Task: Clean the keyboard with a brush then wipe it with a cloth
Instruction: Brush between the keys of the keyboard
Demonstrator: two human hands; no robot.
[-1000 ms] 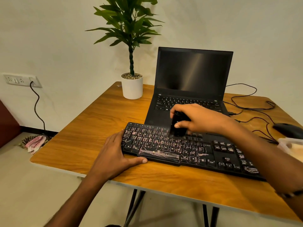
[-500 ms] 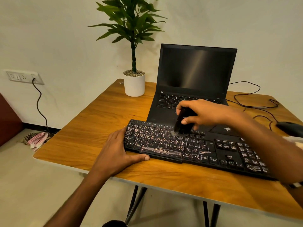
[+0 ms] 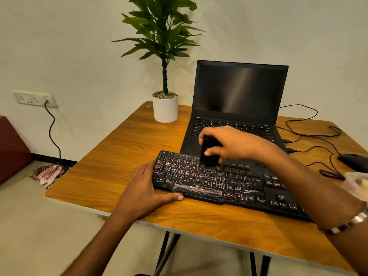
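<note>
A black keyboard (image 3: 229, 184) with dusty, smeared keys lies on the wooden table (image 3: 123, 156), in front of an open laptop. My right hand (image 3: 233, 145) grips a small black brush (image 3: 207, 154), held upright with its bristles down on the upper key rows near the keyboard's middle. My left hand (image 3: 145, 188) rests at the keyboard's left end, fingers along its side and the thumb laid on the table against the front edge. A cloth shows only as a checked rag (image 3: 49, 173) on the floor to the left.
The black laptop (image 3: 239, 100) stands open right behind the keyboard. A potted plant (image 3: 165, 106) sits at the back left. Cables (image 3: 310, 134) and a black mouse (image 3: 353, 159) lie at the right, beside a pale container (image 3: 358, 184) at the frame's edge.
My right hand has shifted the brush slightly left along the upper key rows. My left hand has stayed at the keyboard's left end. My head has moved a little.
</note>
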